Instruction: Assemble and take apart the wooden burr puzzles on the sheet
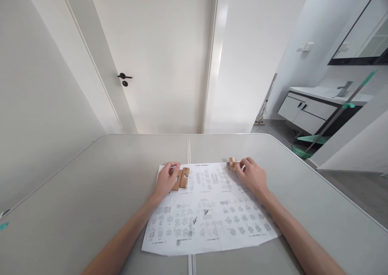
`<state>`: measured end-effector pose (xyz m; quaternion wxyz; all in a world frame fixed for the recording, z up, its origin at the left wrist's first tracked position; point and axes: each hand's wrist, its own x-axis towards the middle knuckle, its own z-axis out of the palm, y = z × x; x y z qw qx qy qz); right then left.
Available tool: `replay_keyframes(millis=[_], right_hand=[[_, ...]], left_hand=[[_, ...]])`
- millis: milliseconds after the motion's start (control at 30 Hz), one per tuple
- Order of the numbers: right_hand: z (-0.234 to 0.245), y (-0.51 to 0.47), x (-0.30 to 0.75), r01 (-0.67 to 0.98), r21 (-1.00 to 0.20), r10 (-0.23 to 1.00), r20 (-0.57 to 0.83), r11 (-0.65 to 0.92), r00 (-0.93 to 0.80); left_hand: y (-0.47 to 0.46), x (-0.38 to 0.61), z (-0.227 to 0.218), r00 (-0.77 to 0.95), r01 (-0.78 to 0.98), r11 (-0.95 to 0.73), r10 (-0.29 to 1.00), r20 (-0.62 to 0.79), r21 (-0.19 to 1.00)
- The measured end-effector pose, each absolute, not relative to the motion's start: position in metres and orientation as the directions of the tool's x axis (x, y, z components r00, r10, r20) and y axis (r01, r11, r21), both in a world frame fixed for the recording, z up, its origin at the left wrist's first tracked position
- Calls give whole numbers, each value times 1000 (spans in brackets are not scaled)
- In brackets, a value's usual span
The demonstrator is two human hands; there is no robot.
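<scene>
A printed instruction sheet [212,226] covered in small diagrams lies on the table under both forearms. At its upper left corner my left hand [166,179] is closed, fingers curled over flat notched wooden puzzle pieces [184,178]; part of them is hidden beneath it. A small wooden block puzzle [231,161] of interlocking light and darker pieces sits by the sheet's upper right edge. The bent fingers of my right hand [251,173] pinch its right side. How firmly either hand grips is hard to see.
The pale grey table [121,210] has a seam down its middle and a raised metal rim. Beyond it stands a white door [157,56] with a black handle. To the right are a washbasin cabinet [309,109] and a green broom with dustpan [303,150].
</scene>
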<state>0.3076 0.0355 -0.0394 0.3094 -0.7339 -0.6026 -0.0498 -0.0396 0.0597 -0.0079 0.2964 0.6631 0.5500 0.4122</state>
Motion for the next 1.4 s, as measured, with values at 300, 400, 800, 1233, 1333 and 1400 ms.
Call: replay_keyframes(millis=[300,400,800,1233,1333,1400], right_hand=[[-31,33,306,904,-410,851,424,-124,309],[-31,34,306,898,-418,855,409,-134,318],[-38,37,316,892,-442,866,404,-96,294],[-42,48,319,943,-330,711,670,31,211],[-43,51,317,935,-352,730,649,38,215],[-43,52,315,929,-368,742,635,46,215]], left_hand=[[60,-38,-6,57,486,-203,978,201,850],[61,-38,-6,55,481,-204,978,203,852],[67,-38,-7,39,476,-196,979,202,857],[83,-35,-11,14,504,-166,983,184,848],[85,-35,-10,12,507,-160,984,179,847],[86,-35,-8,-7,509,-141,986,168,849]])
